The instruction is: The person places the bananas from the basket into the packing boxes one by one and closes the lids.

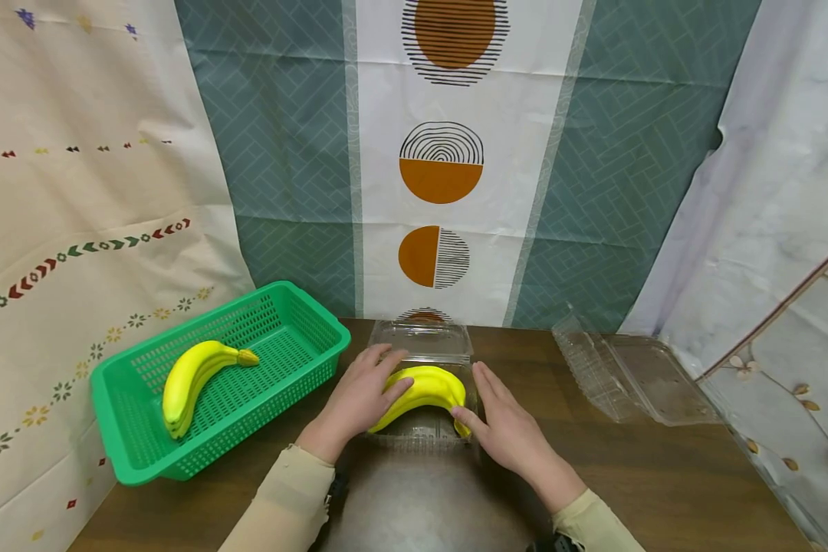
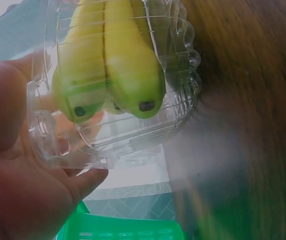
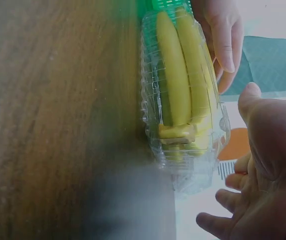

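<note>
A bunch of yellow bananas [image 1: 428, 381] lies in a clear plastic clamshell box [image 1: 424, 443] on the table, its lid [image 1: 421, 340] folded back toward the curtain. At the left side of the box is my left hand [image 1: 355, 395], fingers extended and the thumb over the bananas. The left wrist view shows green banana tips [image 2: 133, 97] through the ribbed wall. On the opposite side, my right hand [image 1: 514, 433] has straight, spread fingers, its thumb by the stem end. In the right wrist view, that palm [image 3: 277, 150] faces the box [image 3: 152, 100].
To the left stands a green perforated basket [image 1: 248, 414] holding another banana bunch [image 1: 196, 379]. A second open clear clamshell box [image 1: 662, 379] lies at the right. Patterned cloths [image 1: 297, 153] hang behind and beside the brown wooden table [image 1: 635, 475].
</note>
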Motion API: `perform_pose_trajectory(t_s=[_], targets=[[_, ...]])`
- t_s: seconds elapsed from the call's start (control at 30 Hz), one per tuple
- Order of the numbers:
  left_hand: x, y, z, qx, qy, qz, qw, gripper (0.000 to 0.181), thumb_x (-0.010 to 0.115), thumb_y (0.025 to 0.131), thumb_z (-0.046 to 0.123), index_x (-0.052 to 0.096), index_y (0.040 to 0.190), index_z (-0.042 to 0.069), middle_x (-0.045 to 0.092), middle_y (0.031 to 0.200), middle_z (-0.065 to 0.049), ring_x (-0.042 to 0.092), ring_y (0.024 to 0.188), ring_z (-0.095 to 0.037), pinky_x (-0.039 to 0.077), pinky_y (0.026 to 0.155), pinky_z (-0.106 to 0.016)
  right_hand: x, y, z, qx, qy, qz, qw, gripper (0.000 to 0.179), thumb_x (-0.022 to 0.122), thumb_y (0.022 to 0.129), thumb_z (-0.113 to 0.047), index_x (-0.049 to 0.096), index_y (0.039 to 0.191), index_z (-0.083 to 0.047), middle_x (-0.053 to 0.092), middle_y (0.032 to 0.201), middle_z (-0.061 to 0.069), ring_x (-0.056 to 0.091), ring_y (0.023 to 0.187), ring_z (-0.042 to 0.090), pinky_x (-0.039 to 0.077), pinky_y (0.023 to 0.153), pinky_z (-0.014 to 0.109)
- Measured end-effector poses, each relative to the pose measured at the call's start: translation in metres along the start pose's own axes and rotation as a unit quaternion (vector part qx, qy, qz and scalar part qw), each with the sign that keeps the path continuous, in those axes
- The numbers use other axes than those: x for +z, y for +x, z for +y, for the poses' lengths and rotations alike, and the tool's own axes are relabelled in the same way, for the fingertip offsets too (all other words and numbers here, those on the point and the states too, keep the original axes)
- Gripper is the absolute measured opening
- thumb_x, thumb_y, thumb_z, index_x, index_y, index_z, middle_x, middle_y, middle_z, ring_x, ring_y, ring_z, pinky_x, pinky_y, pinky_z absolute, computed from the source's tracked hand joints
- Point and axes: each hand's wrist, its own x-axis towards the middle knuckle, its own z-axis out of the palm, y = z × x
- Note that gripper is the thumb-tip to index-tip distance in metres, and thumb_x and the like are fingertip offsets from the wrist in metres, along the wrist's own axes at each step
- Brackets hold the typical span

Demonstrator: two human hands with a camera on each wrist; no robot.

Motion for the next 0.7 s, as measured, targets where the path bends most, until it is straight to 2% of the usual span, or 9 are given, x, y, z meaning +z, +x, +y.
perform_pose_trajectory(t_s=[0.27, 0.5, 0.7], targets=[[0.001, 0.001, -0.004, -0.022, -0.011, -0.008, 0.9997, 0.069, 0.067, 0.110, 0.048, 0.050, 0.166, 0.010, 0.033, 0.177, -0.020, 0.022, 0.166, -0.045, 0.028, 0.128, -0.066, 0.002, 0.009, -0.001, 0.004, -0.008, 0.001, 1.0000, 0.095, 0.062, 0.110, -0.059, 0.017, 0.178, -0.013, 0.015, 0.185, 0.010, 0.025, 0.166, 0.036, 0.037, 0.123, 0.066], [0.004, 0.002, -0.010, -0.020, -0.020, -0.006, 0.9996, 0.071, 0.065, 0.112, 0.046, 0.046, 0.168, 0.006, 0.027, 0.179, -0.023, 0.020, 0.166, -0.047, 0.026, 0.128, -0.067, 0.003, 0.017, -0.002, 0.002, -0.008, 0.003, 1.0000, 0.092, 0.060, 0.111, -0.058, 0.018, 0.178, -0.011, 0.016, 0.184, 0.011, 0.023, 0.167, 0.036, 0.033, 0.125, 0.065], [0.008, 0.006, -0.015, -0.046, -0.046, -0.014, 0.9978, 0.073, 0.063, 0.113, 0.048, 0.042, 0.170, 0.009, 0.022, 0.181, -0.021, 0.018, 0.167, -0.045, 0.027, 0.127, -0.068, 0.003, 0.025, 0.001, -0.003, 0.000, 0.006, 1.0000, 0.091, 0.057, 0.112, -0.059, 0.016, 0.178, -0.011, 0.013, 0.185, 0.010, 0.021, 0.167, 0.036, 0.032, 0.126, 0.065]])
